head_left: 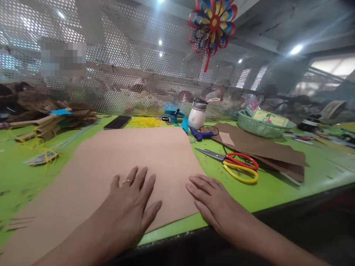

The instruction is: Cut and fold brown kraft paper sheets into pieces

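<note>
A large sheet of brown kraft paper (pixel 138 147) lies flat on the green table. My left hand (pixel 133 201) rests palm down on the sheet with its fingers spread, a ring on one finger. Over the sheet's right edge lies my right hand (pixel 212 199), fingers stretched out and holding nothing. Just beyond my right hand are scissors (pixel 229 162) with one red and one yellow handle, blades pointing left. A blue glue gun (pixel 202 133) lies behind the scissors.
Darker brown paper (pixel 263 144) lies at the right, near a green basket (pixel 260 125). A phone (pixel 117 122), yellow shreds (pixel 146 122) and a white bottle (pixel 197 113) stand or lie at the back. Crumpled paper (pixel 41 107) is piled left. A paper flower (pixel 213 24) hangs above.
</note>
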### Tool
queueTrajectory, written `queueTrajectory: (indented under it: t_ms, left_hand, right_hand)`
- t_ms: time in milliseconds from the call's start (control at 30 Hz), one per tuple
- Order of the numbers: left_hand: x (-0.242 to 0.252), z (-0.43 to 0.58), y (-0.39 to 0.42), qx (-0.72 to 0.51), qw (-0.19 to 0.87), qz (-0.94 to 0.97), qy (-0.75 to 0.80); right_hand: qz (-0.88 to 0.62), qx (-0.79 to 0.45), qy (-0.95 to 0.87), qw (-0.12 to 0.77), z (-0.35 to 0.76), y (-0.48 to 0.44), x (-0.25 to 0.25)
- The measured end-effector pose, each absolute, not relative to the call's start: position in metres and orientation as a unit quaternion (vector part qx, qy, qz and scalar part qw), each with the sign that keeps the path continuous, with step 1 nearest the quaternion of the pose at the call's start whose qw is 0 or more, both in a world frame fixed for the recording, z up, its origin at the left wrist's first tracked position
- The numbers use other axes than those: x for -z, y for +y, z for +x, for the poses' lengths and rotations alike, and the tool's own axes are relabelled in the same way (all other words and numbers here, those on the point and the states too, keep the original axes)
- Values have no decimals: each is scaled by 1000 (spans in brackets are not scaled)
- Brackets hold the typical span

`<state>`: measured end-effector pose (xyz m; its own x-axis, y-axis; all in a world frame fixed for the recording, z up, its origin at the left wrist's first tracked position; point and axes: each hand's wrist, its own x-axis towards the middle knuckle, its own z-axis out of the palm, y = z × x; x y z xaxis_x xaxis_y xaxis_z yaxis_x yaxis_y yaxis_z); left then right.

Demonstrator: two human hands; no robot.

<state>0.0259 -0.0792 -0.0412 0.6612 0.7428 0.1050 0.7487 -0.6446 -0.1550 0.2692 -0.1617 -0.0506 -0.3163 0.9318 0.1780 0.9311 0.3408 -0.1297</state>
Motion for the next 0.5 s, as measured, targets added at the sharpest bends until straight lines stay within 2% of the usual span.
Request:
queueTrajectory:
  t_ms: [267, 400, 500]
  left_hand:
    - [39, 24, -80, -8, 86, -906, -415]
    - [40, 24, -80, 3, 90, -907, -412]
    - [39, 25, -80, 2, 99, -907, -410]
  right_hand:
    - [-613, 47, -779, 124, 302, -177, 63]
    - [-617, 60, -763, 186, 314, -178, 70]
    - [-627, 36, -730, 270, 322, -179, 68]
